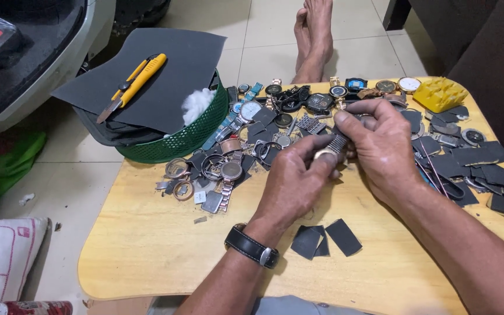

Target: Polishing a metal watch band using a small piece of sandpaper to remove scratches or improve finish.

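Both my hands meet over the middle of a low wooden table [158, 245]. My left hand [296, 184], with a black wristwatch [252, 247] on its wrist, pinches a small metal watch piece [328, 153] between thumb and fingers. My right hand [380, 146] grips the same piece from the right, fingers curled over its grey bracelet links. A heap of watches, cases and straps [252, 131] lies just beyond the hands.
A green basket [188, 137] at the table's left corner carries a dark sheet with a yellow utility knife [132, 84] and white cotton. Dark sandpaper scraps [325, 238] lie near me and at the right [485, 169]. A yellow block [438, 93] sits far right. Bare feet [315, 35] rest beyond.
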